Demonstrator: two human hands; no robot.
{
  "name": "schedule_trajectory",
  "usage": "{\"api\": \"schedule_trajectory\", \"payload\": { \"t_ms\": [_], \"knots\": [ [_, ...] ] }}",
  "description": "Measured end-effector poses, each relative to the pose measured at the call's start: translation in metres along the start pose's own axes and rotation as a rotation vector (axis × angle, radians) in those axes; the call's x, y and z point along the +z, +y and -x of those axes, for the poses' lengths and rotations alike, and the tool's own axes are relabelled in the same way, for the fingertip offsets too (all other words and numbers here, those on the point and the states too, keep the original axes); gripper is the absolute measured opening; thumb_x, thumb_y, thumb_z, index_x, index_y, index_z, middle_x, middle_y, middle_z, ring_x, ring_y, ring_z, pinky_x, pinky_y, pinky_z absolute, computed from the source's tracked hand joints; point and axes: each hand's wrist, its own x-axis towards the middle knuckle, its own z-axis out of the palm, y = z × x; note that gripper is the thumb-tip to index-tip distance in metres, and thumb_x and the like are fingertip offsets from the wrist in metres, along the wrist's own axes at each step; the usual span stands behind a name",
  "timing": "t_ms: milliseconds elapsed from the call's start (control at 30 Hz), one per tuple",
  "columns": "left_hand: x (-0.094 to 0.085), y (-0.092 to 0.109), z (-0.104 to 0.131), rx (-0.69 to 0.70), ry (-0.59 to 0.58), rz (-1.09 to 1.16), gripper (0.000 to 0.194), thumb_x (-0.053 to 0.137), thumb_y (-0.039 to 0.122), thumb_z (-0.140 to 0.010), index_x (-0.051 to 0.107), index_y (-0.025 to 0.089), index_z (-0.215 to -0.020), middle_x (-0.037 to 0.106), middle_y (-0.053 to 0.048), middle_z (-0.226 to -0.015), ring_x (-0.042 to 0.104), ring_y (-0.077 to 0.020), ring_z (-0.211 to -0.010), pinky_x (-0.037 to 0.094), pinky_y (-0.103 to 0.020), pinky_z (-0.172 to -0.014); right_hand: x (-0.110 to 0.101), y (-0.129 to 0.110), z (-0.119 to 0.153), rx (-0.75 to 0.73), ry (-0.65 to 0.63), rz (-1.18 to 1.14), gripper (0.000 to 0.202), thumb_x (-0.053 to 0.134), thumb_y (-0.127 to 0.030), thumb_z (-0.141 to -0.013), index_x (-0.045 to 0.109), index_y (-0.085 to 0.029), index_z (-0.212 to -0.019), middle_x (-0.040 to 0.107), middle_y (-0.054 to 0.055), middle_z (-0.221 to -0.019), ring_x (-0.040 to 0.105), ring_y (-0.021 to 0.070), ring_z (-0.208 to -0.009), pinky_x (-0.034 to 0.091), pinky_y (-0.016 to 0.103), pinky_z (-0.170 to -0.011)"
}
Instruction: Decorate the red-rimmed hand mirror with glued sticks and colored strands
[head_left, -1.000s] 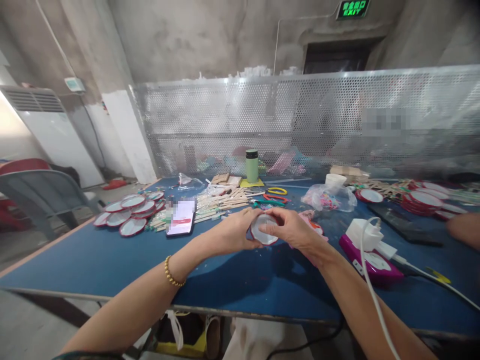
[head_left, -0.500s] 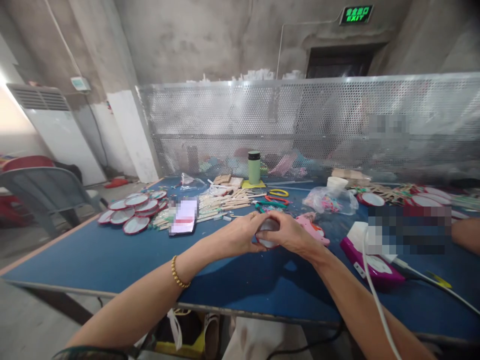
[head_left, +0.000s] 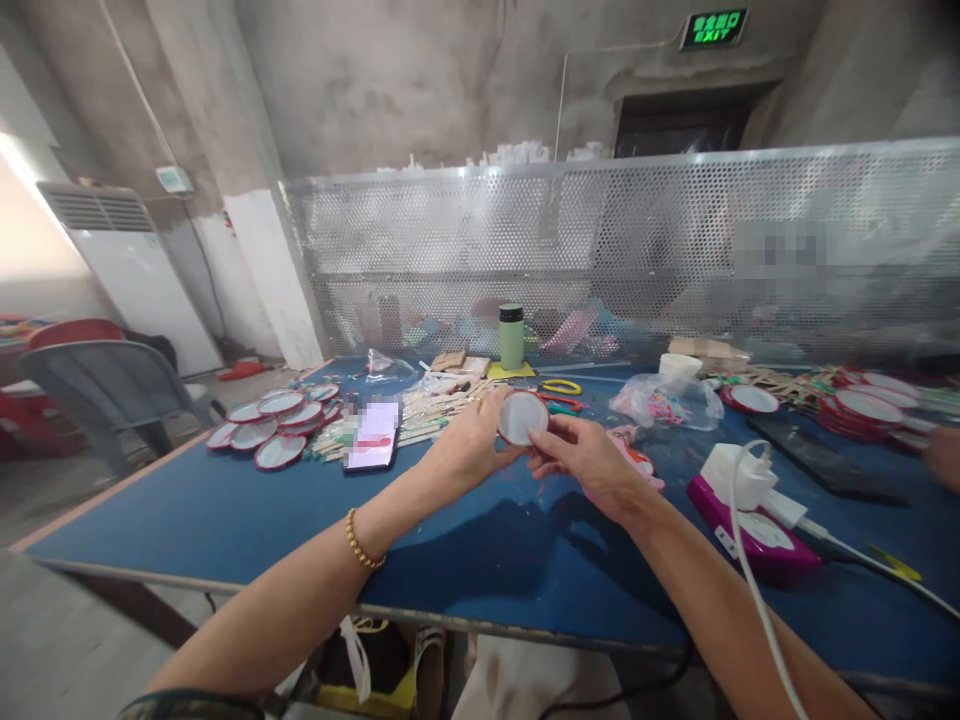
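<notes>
Above the blue table, I hold a white, red-rimmed disc (head_left: 523, 415), which looks like a small drum, with its flat face turned toward me. My left hand (head_left: 472, 440) is closed on its left edge, the thumb below. At its lower right, my right hand (head_left: 589, 455) pinches the rim between thumb and fingers. Past my hands lie pliers with red handles (head_left: 564, 402) and others with yellow handles (head_left: 561, 386). A pink plush-like item (head_left: 636, 455) is partly hidden behind my right hand. Many thin wooden sticks (head_left: 442, 412) lie beyond my left hand.
Similar red-rimmed discs (head_left: 253, 433) are piled at left beside a phone (head_left: 373, 435). A green bottle (head_left: 511, 340) stands at the back, near a plastic bag (head_left: 664, 402). At right are a purple power strip (head_left: 757, 535), a white cable and another person's blurred hand (head_left: 943, 460).
The disc, largely covered by my fingers before, has been raised and turned so its white face shows. My right hand has shifted from over it to its lower right edge.
</notes>
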Motion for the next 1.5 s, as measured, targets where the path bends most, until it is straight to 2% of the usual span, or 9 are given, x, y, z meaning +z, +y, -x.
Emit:
{"api": "schedule_trajectory", "payload": {
  "t_ms": [167,333,600,700,800,933,1167,1300,1500],
  "knots": [
    [-0.002,-0.002,-0.001,-0.077,0.087,-0.022,0.053,0.068,0.029,-0.081,0.042,0.019,-0.126,0.059,-0.014,-0.123,0.059,-0.0261,-0.113,0.050,-0.042,-0.092,0.007,0.000,0.001,0.064,-0.067,-0.246,0.039,0.082,-0.048,-0.065,0.068,-0.016,-0.084,0.066,0.001,-0.071,0.063,0.0114,-0.062,0.055,0.024,-0.057],
    [0.001,0.005,0.000,-0.122,-0.034,0.075,0.056,0.070,0.028,-0.078,0.044,0.019,-0.126,0.061,-0.010,-0.118,0.060,-0.0249,-0.107,0.050,-0.041,-0.089,0.010,0.009,0.000,0.130,-0.025,-0.225,0.041,0.082,-0.051,-0.065,0.066,-0.015,-0.076,0.063,-0.001,-0.059,0.056,0.0072,-0.047,0.047,0.018,-0.044],
    [-0.012,0.005,-0.006,-0.198,-0.176,0.257,0.048,0.066,0.020,-0.078,0.051,0.017,-0.122,0.064,-0.009,-0.110,0.059,-0.0236,-0.100,0.049,-0.041,-0.088,0.012,0.014,-0.001,0.128,-0.024,-0.225,0.041,0.087,-0.047,-0.058,0.067,-0.014,-0.070,0.065,0.001,-0.060,0.057,0.0077,-0.048,0.046,0.018,-0.044],
    [-0.016,0.006,-0.008,-0.231,-0.182,0.415,0.039,0.060,0.018,-0.081,0.053,0.017,-0.120,0.066,-0.006,-0.096,0.062,-0.0180,-0.083,0.052,-0.034,-0.076,0.011,0.014,-0.002,0.129,0.012,-0.239,0.042,0.089,-0.044,-0.054,0.068,-0.013,-0.073,0.065,0.000,-0.059,0.056,0.0073,-0.047,0.045,0.019,-0.043],
    [-0.012,0.007,-0.008,-0.377,-0.165,0.611,0.030,0.052,0.023,-0.086,0.053,0.015,-0.115,0.063,0.000,-0.073,0.060,-0.0124,-0.060,0.051,-0.026,-0.059,0.010,0.015,-0.003,0.123,0.018,-0.246,0.043,0.090,-0.043,-0.053,0.068,-0.013,-0.074,0.064,0.000,-0.058,0.055,0.0078,-0.047,0.045,0.020,-0.043],
    [-0.006,0.010,-0.006,-0.530,-0.252,0.737,0.015,0.046,0.027,-0.088,0.051,0.017,-0.078,0.053,0.004,-0.050,0.053,-0.0095,-0.038,0.042,-0.019,-0.038,0.011,0.015,-0.004,0.100,0.034,-0.219,0.042,0.089,-0.043,-0.053,0.068,-0.013,-0.074,0.063,-0.001,-0.059,0.054,0.0080,-0.047,0.044,0.021,-0.044],
    [-0.008,0.017,-0.008,-0.704,-0.106,0.880,0.015,0.047,0.019,-0.083,0.046,0.017,-0.068,0.058,0.003,-0.049,0.047,-0.0068,-0.029,0.033,-0.015,-0.029,0.015,0.007,0.000,0.079,-0.051,-0.374,0.032,0.084,-0.031,-0.057,0.068,-0.016,-0.080,0.068,0.002,-0.072,0.061,0.0126,-0.064,0.051,0.028,-0.063],
    [-0.010,0.018,-0.009,-0.735,-0.095,0.909,0.015,0.049,0.019,-0.083,0.045,0.017,-0.069,0.057,0.004,-0.048,0.045,-0.0060,-0.027,0.030,-0.014,-0.027,0.016,0.004,0.003,0.074,-0.098,-0.374,0.025,0.071,-0.016,-0.055,0.067,-0.017,-0.079,0.070,0.003,-0.078,0.062,0.0156,-0.073,0.051,0.031,-0.072],
    [-0.009,0.020,-0.008,-0.723,-0.119,0.891,0.015,0.047,0.018,-0.083,0.045,0.018,-0.068,0.057,0.004,-0.049,0.045,-0.0065,-0.027,0.030,-0.015,-0.026,0.019,0.002,0.003,0.074,-0.109,-0.330,0.029,0.058,-0.013,-0.051,0.065,-0.020,-0.079,0.070,0.002,-0.081,0.062,0.0179,-0.078,0.050,0.031,-0.074]
  ]
}}
